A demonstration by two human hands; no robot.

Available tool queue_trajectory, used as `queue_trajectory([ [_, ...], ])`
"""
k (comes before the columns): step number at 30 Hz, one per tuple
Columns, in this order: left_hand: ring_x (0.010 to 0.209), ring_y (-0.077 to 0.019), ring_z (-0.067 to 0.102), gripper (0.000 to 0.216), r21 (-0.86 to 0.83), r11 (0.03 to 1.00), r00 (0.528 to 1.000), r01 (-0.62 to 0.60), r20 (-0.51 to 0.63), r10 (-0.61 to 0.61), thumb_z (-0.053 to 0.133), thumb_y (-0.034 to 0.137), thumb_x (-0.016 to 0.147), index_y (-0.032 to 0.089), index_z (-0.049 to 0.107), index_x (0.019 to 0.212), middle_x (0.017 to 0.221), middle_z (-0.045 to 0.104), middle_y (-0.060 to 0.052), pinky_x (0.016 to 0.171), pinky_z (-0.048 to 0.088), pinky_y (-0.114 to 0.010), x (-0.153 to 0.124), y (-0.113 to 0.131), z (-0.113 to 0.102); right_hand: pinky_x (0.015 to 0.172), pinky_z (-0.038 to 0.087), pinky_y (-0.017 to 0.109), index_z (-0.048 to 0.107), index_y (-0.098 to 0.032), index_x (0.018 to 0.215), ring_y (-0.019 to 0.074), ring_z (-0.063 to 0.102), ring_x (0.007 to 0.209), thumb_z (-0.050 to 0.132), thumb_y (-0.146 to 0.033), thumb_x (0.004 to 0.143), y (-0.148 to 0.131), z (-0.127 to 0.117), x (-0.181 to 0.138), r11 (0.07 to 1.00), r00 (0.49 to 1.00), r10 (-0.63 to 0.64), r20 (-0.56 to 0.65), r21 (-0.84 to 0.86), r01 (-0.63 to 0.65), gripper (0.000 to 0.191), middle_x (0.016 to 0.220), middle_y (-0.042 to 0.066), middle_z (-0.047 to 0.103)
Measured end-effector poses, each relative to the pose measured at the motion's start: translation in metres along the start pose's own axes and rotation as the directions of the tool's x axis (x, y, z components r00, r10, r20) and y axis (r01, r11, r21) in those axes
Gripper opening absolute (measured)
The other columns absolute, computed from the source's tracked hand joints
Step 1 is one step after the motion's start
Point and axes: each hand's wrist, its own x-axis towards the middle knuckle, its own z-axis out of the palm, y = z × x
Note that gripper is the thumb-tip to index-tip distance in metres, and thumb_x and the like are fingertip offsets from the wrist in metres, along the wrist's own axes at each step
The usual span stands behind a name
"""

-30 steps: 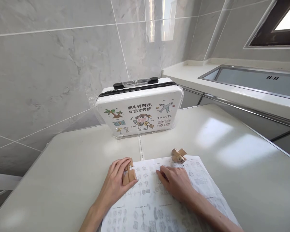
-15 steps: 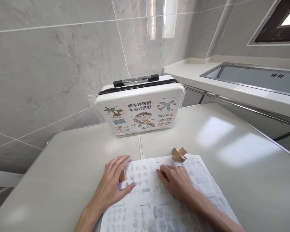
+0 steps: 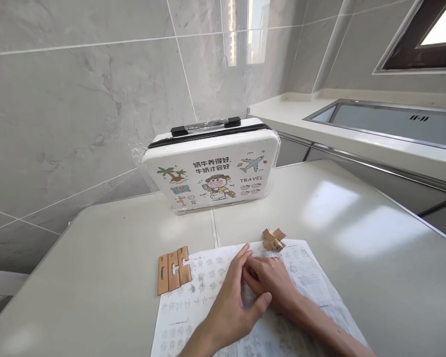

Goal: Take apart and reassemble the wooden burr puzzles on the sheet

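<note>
My left hand (image 3: 232, 307) lies over the printed sheet (image 3: 193, 342), its fingers stretched out with their tips against the side of my right hand and its thumb apart. No object shows in it. My right hand (image 3: 273, 280) rests on the sheet with curled fingers; whatever they hold, if anything, is hidden. On the sheet's left edge, three flat wooden puzzle pieces (image 3: 173, 270) sit side by side, marked with handwritten digits and cut with notches or a slot. Just beyond my right hand, an assembled wooden cross-shaped puzzle (image 3: 274, 240) stands at the sheet's far edge.
A white cartoon-printed case (image 3: 211, 171) in clear plastic wrap, with a black handle, stands at the back of the white table (image 3: 96, 267). Behind it rises a grey tiled wall (image 3: 78, 109). To the right runs a counter with a sink (image 3: 390, 116).
My left hand has moved right, away from the wooden pieces, which are now uncovered, and meets my right hand. My right hand stays nearly in place. The view has shifted slightly.
</note>
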Motion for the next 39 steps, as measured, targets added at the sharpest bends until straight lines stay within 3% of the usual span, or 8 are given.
queue_trajectory([
  [4, 0.158, -0.0348, 0.032, 0.067, -0.105, 0.994, 0.997, 0.032, -0.066, -0.039, 0.064, 0.038, 0.101, 0.029, 0.035, 0.162, 0.17, 0.037, -0.01, 0.129, 0.032, -0.058, 0.001, 0.003, -0.002, 0.051, 0.018, 0.029, 0.047, -0.019, 0.064, 0.009, 0.035, 0.044, 0.052, -0.017, 0.095, -0.004, -0.004, -0.001, 0.996, 1.0, -0.027, 0.007, 0.085, 0.026, 0.032, 0.053, -0.003, 0.061],
  [9, 0.15, -0.0327, 0.045, 0.057, -0.132, 0.991, 0.994, 0.006, -0.105, -0.02, 0.064, 0.032, 0.1, 0.029, 0.047, 0.154, 0.16, 0.051, -0.01, 0.126, 0.037, -0.053, 0.0, 0.003, 0.0, 0.052, 0.017, 0.029, 0.042, -0.019, 0.062, 0.009, 0.034, 0.045, 0.053, -0.01, 0.087, -0.007, -0.007, -0.001, 0.988, 0.999, -0.04, 0.012, 0.147, 0.038, 0.028, 0.053, -0.003, 0.06],
  [20, 0.142, -0.03, 0.054, 0.047, -0.154, 0.988, 0.988, -0.003, -0.151, -0.02, 0.062, 0.033, 0.101, 0.029, 0.054, 0.147, 0.153, 0.059, -0.009, 0.121, 0.043, -0.049, 0.002, 0.0, 0.003, 0.052, 0.017, 0.028, 0.047, -0.02, 0.063, 0.0095, 0.033, 0.045, 0.052, -0.01, 0.083, -0.003, -0.004, -0.002, 0.984, 0.995, -0.093, -0.041, 0.15, 0.098, 0.023, 0.053, -0.003, 0.06],
  [28, 0.144, -0.0301, 0.053, 0.043, -0.182, 0.983, 0.983, -0.006, -0.182, -0.028, 0.06, 0.037, 0.104, 0.03, 0.054, 0.146, 0.152, 0.059, -0.009, 0.122, 0.044, -0.05, 0.004, -0.004, 0.004, 0.053, 0.02, 0.028, 0.049, -0.021, 0.068, 0.0108, 0.045, 0.048, 0.053, -0.013, 0.084, -0.001, -0.004, -0.001, 0.976, 0.995, -0.092, -0.045, 0.195, 0.1, 0.018, 0.06, -0.003, 0.064],
  [31, 0.148, -0.0302, 0.049, 0.047, -0.227, 0.974, 0.976, -0.004, -0.211, -0.045, 0.059, 0.039, 0.105, 0.03, 0.049, 0.15, 0.158, 0.053, -0.01, 0.124, 0.041, -0.051, 0.004, -0.006, 0.005, 0.052, 0.025, 0.027, 0.053, -0.022, 0.082, 0.0134, 0.051, 0.049, 0.051, -0.017, 0.09, -0.004, -0.004, 0.0, 0.971, 0.998, -0.02, -0.058, 0.237, 0.033, 0.01, 0.061, -0.004, 0.062],
  [33, 0.15, -0.0297, 0.047, 0.047, -0.27, 0.963, 0.969, -0.009, -0.239, -0.058, 0.058, 0.04, 0.105, 0.031, 0.046, 0.15, 0.161, 0.05, -0.01, 0.125, 0.04, -0.051, 0.005, -0.008, 0.006, 0.052, 0.031, 0.026, 0.054, -0.023, 0.103, 0.0151, 0.056, 0.051, 0.049, -0.022, 0.097, -0.006, -0.004, 0.001, 0.949, 0.995, 0.058, -0.078, 0.314, -0.031, 0.009, 0.068, -0.004, 0.064],
  [36, 0.15, -0.0306, 0.046, 0.047, -0.326, 0.945, 0.963, -0.003, -0.257, -0.086, 0.057, 0.043, 0.106, 0.031, 0.046, 0.15, 0.161, 0.048, -0.01, 0.123, 0.042, -0.051, 0.005, -0.009, 0.007, 0.053, 0.043, 0.027, 0.041, -0.024, 0.133, 0.0141, 0.058, 0.05, 0.048, -0.027, 0.101, -0.008, -0.003, 0.001, 0.878, 0.977, 0.157, -0.147, 0.473, -0.07, 0.033, 0.091, 0.0, 0.07],
  [39, 0.149, -0.0318, 0.048, 0.047, -0.34, 0.94, 0.961, 0.01, -0.256, -0.102, 0.058, 0.044, 0.105, 0.032, 0.047, 0.149, 0.16, 0.049, -0.011, 0.122, 0.043, -0.052, 0.004, -0.01, 0.007, 0.055, 0.051, 0.03, 0.025, -0.027, 0.148, 0.0122, 0.056, 0.048, 0.049, -0.027, 0.1, -0.008, -0.001, 0.002, 0.786, 0.956, 0.242, -0.169, 0.611, -0.091, 0.053, 0.109, 0.003, 0.07],
])
